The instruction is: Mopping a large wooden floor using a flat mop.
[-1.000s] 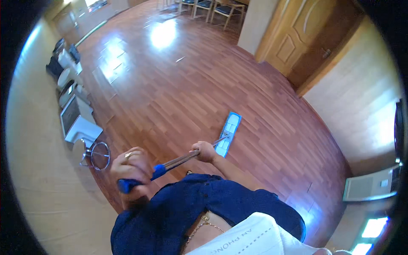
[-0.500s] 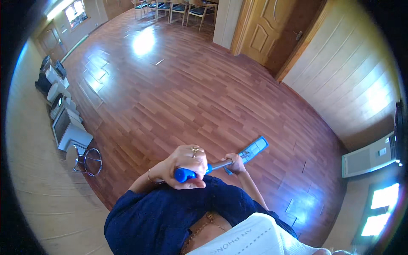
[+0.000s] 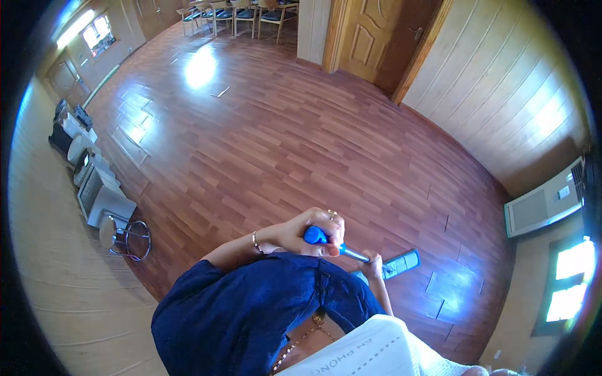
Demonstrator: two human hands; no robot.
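I hold a flat mop (image 3: 359, 254) across my front, its pole slanting down to the right. My left hand (image 3: 301, 229), with a ring and a bracelet, is closed around the blue grip at the top end of the pole. Farther down the pole, my right hand (image 3: 374, 266) is wrapped around the metal part. The light blue mop head (image 3: 404, 262) lies on the floor just beyond my right hand; my hand and arm hide part of it.
Brown wood-look flooring (image 3: 282, 150) stretches ahead. Appliances (image 3: 103, 194) and a round metal-framed stool (image 3: 135, 240) line the left wall. Chairs (image 3: 244, 19) stand at the far end. A wooden door (image 3: 376, 44) is ahead right, and a white floor-standing unit (image 3: 539, 203) stands at right.
Both hands have moved right with the mop. Its head has swung right and nearer to me across the floor. My view has turned slightly to the right.
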